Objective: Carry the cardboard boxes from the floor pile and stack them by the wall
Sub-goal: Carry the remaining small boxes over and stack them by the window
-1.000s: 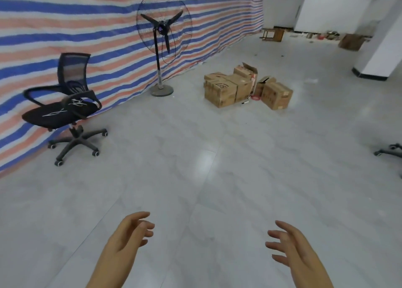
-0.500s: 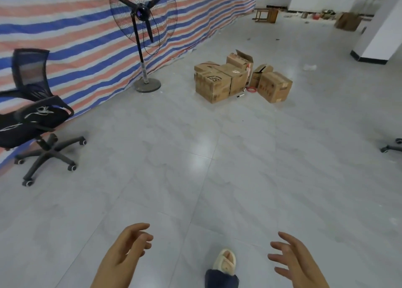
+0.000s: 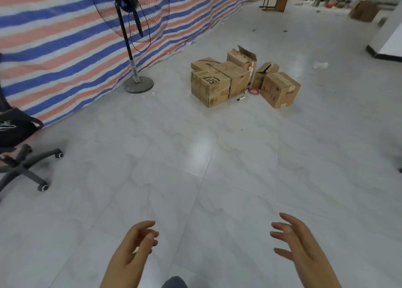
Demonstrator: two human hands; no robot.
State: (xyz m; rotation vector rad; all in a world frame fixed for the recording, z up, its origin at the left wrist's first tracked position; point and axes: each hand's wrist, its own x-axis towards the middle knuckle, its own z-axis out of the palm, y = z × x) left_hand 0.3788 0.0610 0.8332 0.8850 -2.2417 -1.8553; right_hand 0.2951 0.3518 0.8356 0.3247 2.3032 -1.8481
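Both hands are empty right now, left hand (image 3: pixel 134 247) and right hand (image 3: pixel 299 246) held out low with fingers loose, nothing gripped. The cardboard boxes (image 3: pixel 241 78) sit in a pile on the floor, just right of the standing fan (image 3: pixel 132 35). I'd walk straight up, take the loose box (image 3: pixel 280 89) furthest from the fan first, gripping under both sides.

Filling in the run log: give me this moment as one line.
phase: approach | left hand: open, holds nothing | right hand: open, holds nothing | cardboard boxes: on floor ahead, untouched | fan: by striped wall
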